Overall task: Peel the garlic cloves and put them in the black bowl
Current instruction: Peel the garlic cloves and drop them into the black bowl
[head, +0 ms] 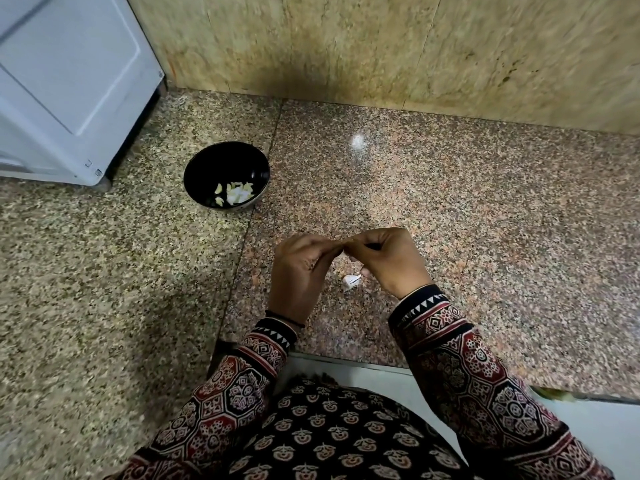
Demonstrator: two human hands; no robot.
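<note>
My left hand (298, 271) and my right hand (388, 259) meet fingertip to fingertip above the granite counter, pinching a small garlic clove (347, 243) that the fingers almost hide. Below the hands, white garlic pieces and skin (351, 281) lie on the counter. The black bowl (207, 168) stands to the upper left of the hands and holds several peeled pale cloves (235, 194) in its near side.
A white appliance (65, 88) stands at the back left, close to the bowl. A beige stone wall (381, 46) runs along the back of the counter. The counter's front edge (346, 362) lies just below my wrists.
</note>
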